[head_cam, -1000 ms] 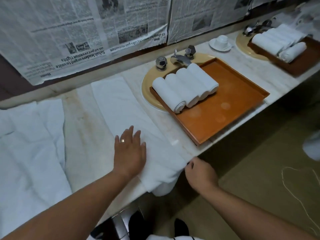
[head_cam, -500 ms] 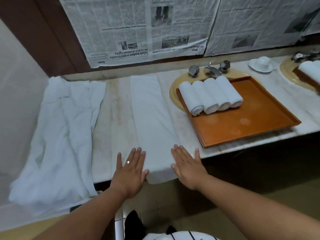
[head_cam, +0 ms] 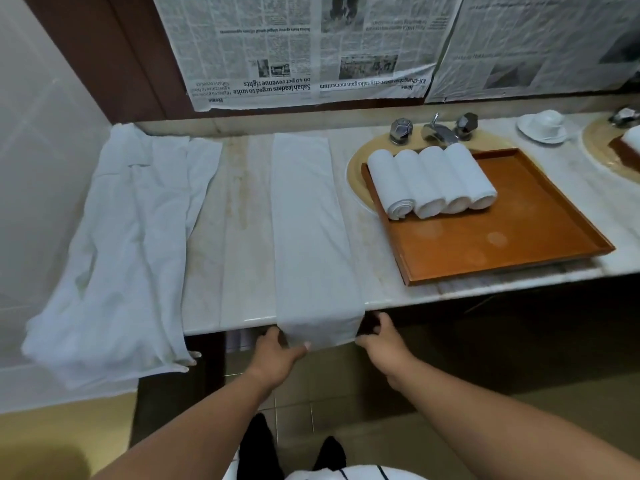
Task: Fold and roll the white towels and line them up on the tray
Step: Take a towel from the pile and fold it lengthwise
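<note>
A folded towel (head_cam: 308,230) lies as a long strip across the tabletop (head_cam: 242,237), its near end hanging over the front edge. The left grip (head_cam: 277,351) pinches that end's left corner, thumb in front; the right grip (head_cam: 384,344) holds the right corner. To the right, four rolled towels (head_cam: 429,181) lie side by side, touching, on the orange tray (head_cam: 485,244). Loose towels (head_cam: 121,237) lie rumpled at the left.

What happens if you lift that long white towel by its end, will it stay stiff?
Probably not. The long towel looks floppy: its near end already droops over the counter edge, where the left hand and right hand pinch it. It likely feels light, lying thin and flat. Rolled, it should hold shape like the rolled towels on the tray.
</note>
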